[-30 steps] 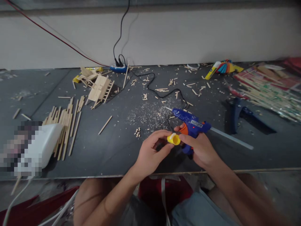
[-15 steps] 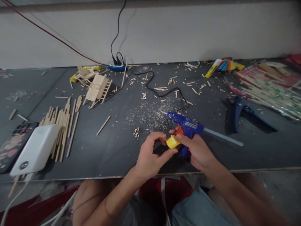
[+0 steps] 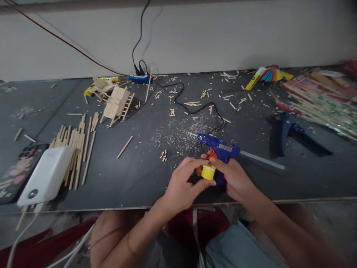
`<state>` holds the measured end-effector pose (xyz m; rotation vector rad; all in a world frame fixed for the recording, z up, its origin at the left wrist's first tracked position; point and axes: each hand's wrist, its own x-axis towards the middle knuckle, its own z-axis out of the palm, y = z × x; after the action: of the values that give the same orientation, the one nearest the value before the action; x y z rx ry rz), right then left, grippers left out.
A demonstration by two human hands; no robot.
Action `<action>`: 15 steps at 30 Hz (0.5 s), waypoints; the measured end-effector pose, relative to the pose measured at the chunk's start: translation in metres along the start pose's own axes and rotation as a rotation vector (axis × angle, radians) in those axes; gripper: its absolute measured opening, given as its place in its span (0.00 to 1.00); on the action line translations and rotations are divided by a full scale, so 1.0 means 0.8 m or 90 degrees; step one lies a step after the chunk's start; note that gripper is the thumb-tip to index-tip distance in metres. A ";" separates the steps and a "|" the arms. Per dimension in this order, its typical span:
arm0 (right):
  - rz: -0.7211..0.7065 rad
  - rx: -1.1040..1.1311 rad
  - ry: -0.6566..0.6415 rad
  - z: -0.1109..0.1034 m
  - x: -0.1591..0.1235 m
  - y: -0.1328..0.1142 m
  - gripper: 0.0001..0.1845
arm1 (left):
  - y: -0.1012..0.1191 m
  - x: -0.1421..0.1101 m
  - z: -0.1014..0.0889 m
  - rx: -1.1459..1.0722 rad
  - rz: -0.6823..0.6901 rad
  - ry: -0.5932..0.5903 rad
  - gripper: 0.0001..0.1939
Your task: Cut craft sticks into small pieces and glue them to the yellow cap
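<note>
My right hand (image 3: 237, 180) is wrapped round the grip of a blue hot glue gun (image 3: 216, 142) with an orange trigger. Its nozzle points left, and a clear glue stick (image 3: 263, 159) juts from the back. Between the thumb and fingers of my left hand (image 3: 182, 184) is a small yellow cap (image 3: 208, 172) with a whitish rim, close against the gun's grip and my right thumb. A little pile of short wood bits (image 3: 164, 155) lies left of the nozzle, beside scattered glue flakes (image 3: 178, 134).
A small wooden model (image 3: 117, 104) stands at the back left. Wooden sticks (image 3: 75, 152) lie beside a white power bank (image 3: 46, 175) and a phone (image 3: 21, 171). Dark blue cutters (image 3: 284, 134) and packaged sticks (image 3: 320, 100) are at right. A black cord (image 3: 178, 93) runs to a blue socket (image 3: 139, 77).
My left hand has moved slightly right with the yellow cap, which now sits more upright. The glue gun stays in my right hand. The whole view has shifted a little.
</note>
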<state>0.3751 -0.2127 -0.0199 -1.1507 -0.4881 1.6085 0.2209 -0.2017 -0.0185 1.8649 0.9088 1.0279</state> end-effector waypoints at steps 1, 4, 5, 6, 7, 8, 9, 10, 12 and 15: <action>0.002 0.003 0.000 0.000 0.000 0.000 0.15 | 0.000 0.000 0.000 -0.024 -0.006 0.003 0.22; -0.003 -0.001 0.011 -0.002 0.001 -0.003 0.15 | 0.000 0.001 0.000 -0.107 -0.033 0.027 0.19; -0.009 -0.008 0.020 -0.003 0.002 -0.005 0.14 | 0.000 0.001 0.000 -0.142 -0.051 0.037 0.19; -0.016 -0.016 0.026 -0.004 0.002 -0.007 0.14 | 0.001 0.002 -0.001 -0.179 -0.075 0.047 0.18; -0.024 -0.024 0.030 -0.005 0.002 -0.010 0.13 | 0.001 0.003 -0.002 -0.216 -0.102 0.056 0.18; -0.034 -0.028 0.030 -0.006 0.002 -0.014 0.13 | 0.002 0.004 -0.003 -0.250 -0.130 0.065 0.18; -0.044 -0.029 0.024 -0.007 0.002 -0.017 0.12 | 0.002 0.006 -0.005 -0.279 -0.157 0.078 0.18; -0.054 -0.028 0.012 -0.009 0.001 -0.021 0.11 | 0.002 0.008 -0.007 -0.299 -0.180 0.093 0.18; -0.073 -0.034 -0.027 -0.012 -0.002 -0.028 0.10 | 0.003 0.012 -0.012 -0.318 -0.213 0.125 0.18; -0.082 -0.071 -0.085 -0.017 -0.006 -0.034 0.11 | 0.003 0.017 -0.018 -0.326 -0.243 0.165 0.18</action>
<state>0.4005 -0.2102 -0.0024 -1.0760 -0.7325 1.5680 0.2139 -0.1866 -0.0071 1.1035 0.9884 1.1422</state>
